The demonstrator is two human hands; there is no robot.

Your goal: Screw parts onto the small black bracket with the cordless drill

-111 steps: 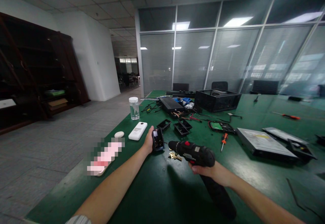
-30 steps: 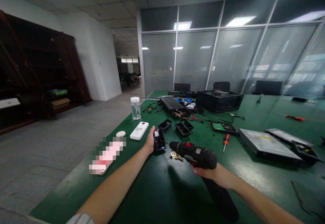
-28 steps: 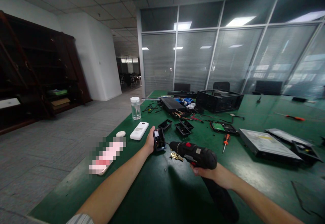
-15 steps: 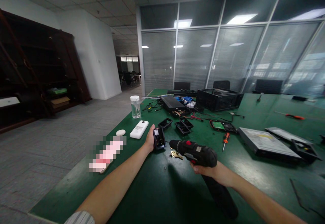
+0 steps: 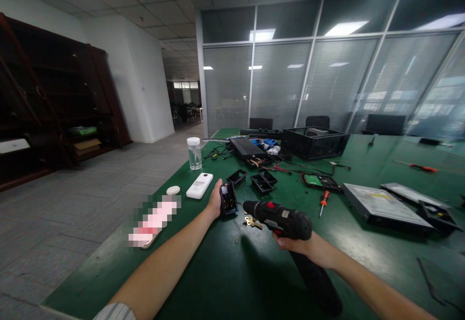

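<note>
My left hand point(image 5: 216, 199) is closed around the side of a small black rectangular housing point(image 5: 228, 199), its open face tilted toward me and the right. Inside the housing are small parts too tiny to make out. My right hand point(image 5: 296, 243) grips the handle of a black cordless drill point(image 5: 278, 218) with red accents. The drill points left, and its thin bit reaches close to the housing's right edge; whether it touches I cannot tell. Below the bit, a few brass-coloured metal pieces point(image 5: 253, 222) lie on the green table point(image 5: 218, 271).
Black frames point(image 5: 262, 183) lie beyond the housing. Left of my hand are a white device point(image 5: 199, 185), a lidded jar point(image 5: 194, 153) and a pixelated phone-shaped thing point(image 5: 154, 220). An orange screwdriver point(image 5: 324, 201), flat metal-topped drives point(image 5: 385, 208) and a black case point(image 5: 314, 143) are to the right and back.
Almost nothing differs. The view has shifted very slightly, while both hands, the housing and the drill keep their positions.
</note>
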